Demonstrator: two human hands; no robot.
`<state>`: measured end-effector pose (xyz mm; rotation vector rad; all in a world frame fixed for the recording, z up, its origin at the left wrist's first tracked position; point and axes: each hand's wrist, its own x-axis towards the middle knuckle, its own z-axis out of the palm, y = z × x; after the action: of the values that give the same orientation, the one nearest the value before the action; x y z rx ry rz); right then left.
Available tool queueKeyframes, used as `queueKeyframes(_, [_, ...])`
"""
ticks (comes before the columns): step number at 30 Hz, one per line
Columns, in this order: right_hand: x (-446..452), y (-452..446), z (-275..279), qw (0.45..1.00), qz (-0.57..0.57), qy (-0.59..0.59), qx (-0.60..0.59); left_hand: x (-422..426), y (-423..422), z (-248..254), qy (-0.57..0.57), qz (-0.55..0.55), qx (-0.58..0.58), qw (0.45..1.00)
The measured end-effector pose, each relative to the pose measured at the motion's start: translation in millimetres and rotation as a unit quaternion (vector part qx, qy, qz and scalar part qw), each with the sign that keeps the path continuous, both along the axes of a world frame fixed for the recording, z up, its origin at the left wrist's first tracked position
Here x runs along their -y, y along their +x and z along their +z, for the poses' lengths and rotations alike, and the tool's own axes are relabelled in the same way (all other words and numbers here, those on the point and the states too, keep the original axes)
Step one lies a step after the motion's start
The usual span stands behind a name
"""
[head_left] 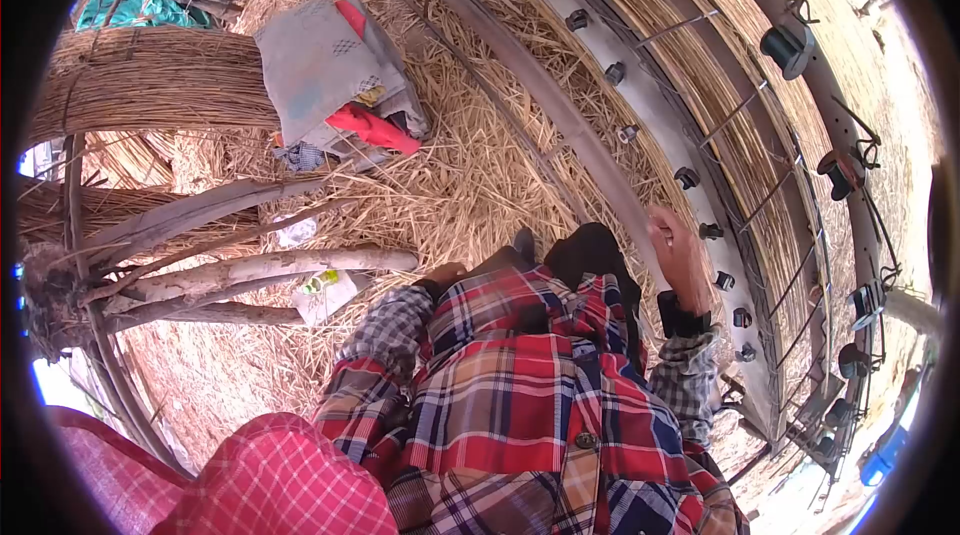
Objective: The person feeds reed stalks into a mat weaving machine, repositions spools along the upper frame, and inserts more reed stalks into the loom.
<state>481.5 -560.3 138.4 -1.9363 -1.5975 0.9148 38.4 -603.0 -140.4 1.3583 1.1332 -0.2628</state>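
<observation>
My right hand (676, 253) is raised beside a long brown rail (590, 150), its fingers curled near the rail; whether it touches the rail or holds anything is too small to tell. A dark band circles that wrist. My left hand (447, 275) rests low by my left thigh, mostly hidden by the sleeve, with its fingers hard to make out. Right of the rail runs a pale metal beam (655, 115) with several dark clips (686, 178) along it. Beyond it lie long reeds (735, 125) crossed by thin rods.
Spools of wire (785, 50) hang along the outer bar at the right. Folded grey cloth (315, 65) with red fabric (370, 127) lies on a reed bundle (150, 80). Wooden poles (270, 265) stand at the left. Loose straw (460, 165) covers the ground. Pink checked cloth (280, 480) is at lower left.
</observation>
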Motion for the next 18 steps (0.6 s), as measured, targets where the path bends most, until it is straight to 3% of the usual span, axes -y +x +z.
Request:
queueKeyframes(1, [-8,-8,-1,0.999,0.035,-0.023,-0.009,18,1,12,0.052,0.068,0.135,0.987])
queueKeyframes(2, [-15,-14,-4,0.996,0.069,-0.054,-0.024,38,8,20,-0.07,0.271,0.142,0.949])
queueKeyframes(4, [-28,-24,-14,0.991,0.108,-0.08,-0.021,55,6,23,-0.184,0.477,0.14,0.848])
queueKeyframes(5, [-34,-27,-20,0.986,0.13,-0.101,-0.014,57,-2,14,-0.036,0.3,0.047,0.952])
queueKeyframes(7, [-43,-37,-27,0.984,0.153,-0.09,-0.028,66,-15,2,0.108,0.111,-0.052,0.987])
queueKeyframes(9, [-60,-46,-32,0.976,0.199,-0.085,-0.013,74,-28,-18,0.242,0.157,-0.016,0.957])
queueKeyframes(11, [-81,-59,-30,0.97,0.227,-0.083,-0.006,72,-33,-41,0.241,0.191,0.008,0.951])
queueKeyframes(13, [-105,-77,-23,0.965,0.251,-0.076,0.001,51,-33,-22,0.335,0.12,-0.044,0.933])
queueKeyframes(15, [-133,-90,-20,0.957,0.282,-0.07,0.011,30,-38,-21,0.328,0.104,-0.065,0.937])
queueKeyframes(17, [-160,-101,-18,0.955,0.294,-0.041,0.007,8,-45,-23,0.241,0.197,-0.012,0.95])
queueKeyframes(18, [-174,-105,-18,0.959,0.281,-0.02,0.013,-11,-39,-1,0.026,0.437,0.056,0.898])
